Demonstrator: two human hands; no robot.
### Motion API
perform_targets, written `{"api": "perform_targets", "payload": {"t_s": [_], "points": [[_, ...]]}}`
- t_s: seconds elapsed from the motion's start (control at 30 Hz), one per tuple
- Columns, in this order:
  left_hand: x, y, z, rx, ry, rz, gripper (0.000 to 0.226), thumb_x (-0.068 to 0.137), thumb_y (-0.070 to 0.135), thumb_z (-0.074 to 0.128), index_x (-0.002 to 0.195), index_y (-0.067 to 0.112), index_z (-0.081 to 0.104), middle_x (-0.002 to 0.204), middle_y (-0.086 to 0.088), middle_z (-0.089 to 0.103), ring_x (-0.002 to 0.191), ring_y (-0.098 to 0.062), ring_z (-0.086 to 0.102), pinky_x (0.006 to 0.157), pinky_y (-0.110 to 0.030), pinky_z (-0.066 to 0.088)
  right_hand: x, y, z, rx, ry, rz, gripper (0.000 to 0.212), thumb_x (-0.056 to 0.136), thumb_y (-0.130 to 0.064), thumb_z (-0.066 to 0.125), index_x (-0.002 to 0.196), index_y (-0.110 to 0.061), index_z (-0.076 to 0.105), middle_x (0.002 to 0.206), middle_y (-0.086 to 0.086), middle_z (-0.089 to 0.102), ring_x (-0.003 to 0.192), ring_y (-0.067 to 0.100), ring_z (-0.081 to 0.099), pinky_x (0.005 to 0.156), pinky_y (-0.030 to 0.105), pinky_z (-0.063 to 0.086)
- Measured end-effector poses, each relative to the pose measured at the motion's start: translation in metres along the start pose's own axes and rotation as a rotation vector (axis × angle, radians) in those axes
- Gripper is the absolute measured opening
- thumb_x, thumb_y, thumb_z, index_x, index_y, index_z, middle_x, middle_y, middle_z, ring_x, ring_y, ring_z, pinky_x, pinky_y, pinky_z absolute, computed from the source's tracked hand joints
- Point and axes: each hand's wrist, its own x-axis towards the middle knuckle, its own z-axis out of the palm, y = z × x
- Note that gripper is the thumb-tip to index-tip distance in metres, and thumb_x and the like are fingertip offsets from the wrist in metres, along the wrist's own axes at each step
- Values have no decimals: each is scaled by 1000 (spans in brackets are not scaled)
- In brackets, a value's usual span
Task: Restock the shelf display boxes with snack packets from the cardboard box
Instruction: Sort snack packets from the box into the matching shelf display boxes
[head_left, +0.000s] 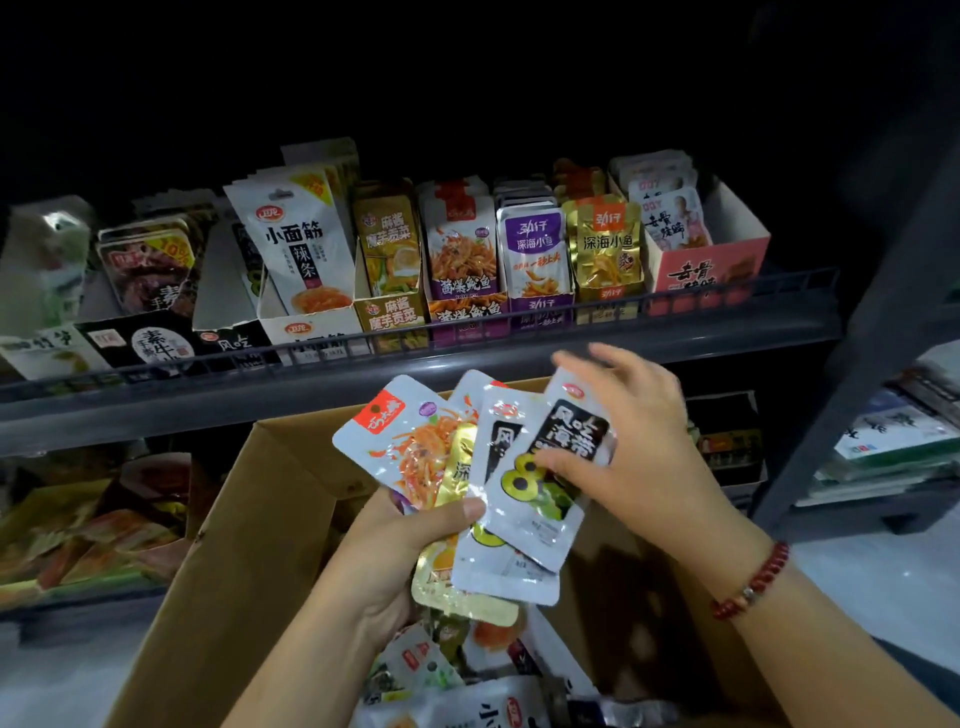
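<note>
Nearest the person, the cardboard box (249, 545) sits open below the shelf, with a loose heap of snack packets (467, 670) in its bottom, too jumbled to count, so plenty is left to place. Above the box, the left hand (395, 551) grips a fan of packets (467, 467) by their lower ends, thumb pressed across the front: at least five show, namely two orange-printed packets, one gold packet and two white-and-black seaweed packets. The right hand (618, 447), with a red bead bracelet (750, 582) at its wrist, pinches the front seaweed packet (556, 467) with its thumb on the face and the other fingers spread behind; it looks to be sorting one out. Farther off, the shelf rail (415, 348) fronts a row of about nine display boxes (540, 312). Most look well stocked with upright packets, but the box marked with the same seaweed print (228, 312), left of centre, looks low, and the pink box (711, 265) at far right is partly filled. By these signs the restocking seems mid-way.
</note>
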Motion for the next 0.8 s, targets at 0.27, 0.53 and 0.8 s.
{"api": "perform_targets", "payload": {"t_s": [0.27, 0.53, 0.8], "points": [[-3, 0, 9, -129, 8, 6, 66, 64, -2, 69, 127, 7, 55, 112, -19, 70, 96, -39, 69, 81, -50, 58, -1, 7, 11, 532, -99, 375, 40, 78, -29, 76, 111, -27, 52, 104, -8, 69, 94, 10, 66, 85, 41, 55], [-5, 1, 12, -234, -12, -64, 62, 65, -3, 65, 126, 3, 54, 106, -22, 71, 77, -34, 73, 59, -42, 61, -4, 6, 10, 665, -240, 376, 40, 82, -12, 72, 112, -29, 51, 102, -9, 71, 95, 9, 68, 89, 43, 54], [-10, 3, 15, -201, -16, 16, 55, 68, -1, 65, 121, 9, 57, 103, -18, 73, 82, -35, 73, 62, -44, 61, -12, -3, 13, 644, -359, 368, 40, 79, -16, 76, 109, -29, 54, 96, -11, 72, 88, 7, 69, 80, 32, 57]]}}
